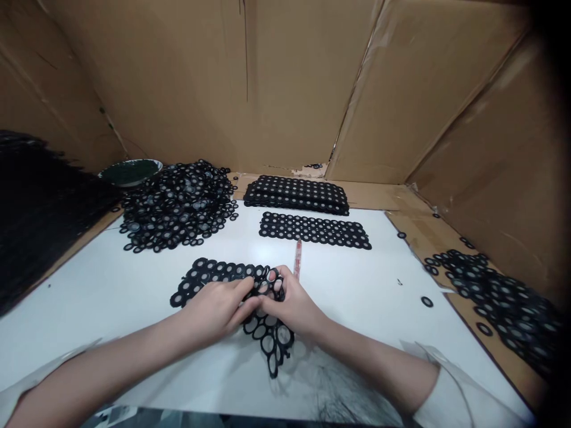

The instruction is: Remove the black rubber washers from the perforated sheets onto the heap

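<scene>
A black mesh of joined rings lies partly on the white table and hangs folded between my two hands. My left hand pinches its upper edge, thumb and fingers together, with part of the mesh spread flat behind it to the left. Close beside it, my right hand grips the same mesh from the right, its fingertips against a ring. The folded end drops below both hands toward the table's front edge. Just behind my right hand lies a thin red and clear stick.
Loose black rings form a heap at the back left, beside a bowl of dark green material. A flat mesh strip lies before a mesh stack. More rings cover the right edge. Cardboard walls enclose the white table.
</scene>
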Motion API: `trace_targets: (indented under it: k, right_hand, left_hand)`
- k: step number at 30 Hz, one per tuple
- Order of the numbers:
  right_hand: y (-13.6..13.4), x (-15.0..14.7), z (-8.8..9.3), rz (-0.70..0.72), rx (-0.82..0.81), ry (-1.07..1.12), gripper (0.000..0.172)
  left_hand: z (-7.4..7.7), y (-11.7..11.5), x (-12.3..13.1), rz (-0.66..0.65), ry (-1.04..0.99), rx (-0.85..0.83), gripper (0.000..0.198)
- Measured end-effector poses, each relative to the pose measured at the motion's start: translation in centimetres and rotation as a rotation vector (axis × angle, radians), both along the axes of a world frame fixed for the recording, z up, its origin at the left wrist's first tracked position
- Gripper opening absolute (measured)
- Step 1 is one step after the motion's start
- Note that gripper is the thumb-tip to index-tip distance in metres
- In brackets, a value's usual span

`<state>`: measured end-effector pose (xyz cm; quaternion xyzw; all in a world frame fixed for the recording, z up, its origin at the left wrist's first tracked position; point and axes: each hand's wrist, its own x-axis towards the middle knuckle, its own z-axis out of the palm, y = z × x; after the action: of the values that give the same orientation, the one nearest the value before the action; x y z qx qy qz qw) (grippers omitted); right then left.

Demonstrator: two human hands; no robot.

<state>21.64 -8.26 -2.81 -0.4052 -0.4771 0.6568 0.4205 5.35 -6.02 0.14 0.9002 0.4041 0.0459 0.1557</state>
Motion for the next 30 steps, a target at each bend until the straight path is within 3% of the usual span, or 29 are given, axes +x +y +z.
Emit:
trace_targets:
  k: [3, 6, 7, 12, 16, 23, 27, 30]
  right_hand:
    - [0.3, 0.1, -0.4, -0.017, 0.003, 0.025, 0.027]
    - [0.7, 0.3, -0.6, -0.052, -0.008, 0.009, 0.03]
    - [0.8, 0.4, -0.6, -0.056, -0.01, -0.006, 0.032]
    - [0.9, 0.3, -0.6, -0.057, 0.013, -0.053, 0.036]
    - [0.7, 0.1, -0.6, -0.036, -0.019, -0.005, 0.035]
    - [0.5, -0.1, -1.0, -0.051, -0.077, 0.108, 0.033]
    - [0.4, 0.0, -0.8, -0.054, -0.054, 0.008, 0.036]
    - [0.4, 0.2, -0.6, -0.077, -0.013, -0.052, 0.035]
  left_hand:
    - [0.8, 1.2, -0.7, 0.223, -0.131, -0.004, 0.028]
    - [1.1, 1.8, -1.5, 0.509, -0.253, 0.273, 0.026]
    - [1.0, 1.7, -1.6, 0.481, -0.241, 0.337, 0.024]
    - [-0.6, -0.1, -0.8, 0.039, 0.018, 0.56, 0.027]
    - [-0.9, -0.7, -0.1, -0.039, 0.058, 0.473, 0.028]
    - [-1.2, -0.7, 0.3, 0.028, -0.032, -0.049, 0.021]
    - [-0.6, 0.0, -0.1, 0.163, -0.037, -0.031, 0.019]
    - [0.7, 1.3, -1.0, 0.444, -0.117, 0.15, 0.021]
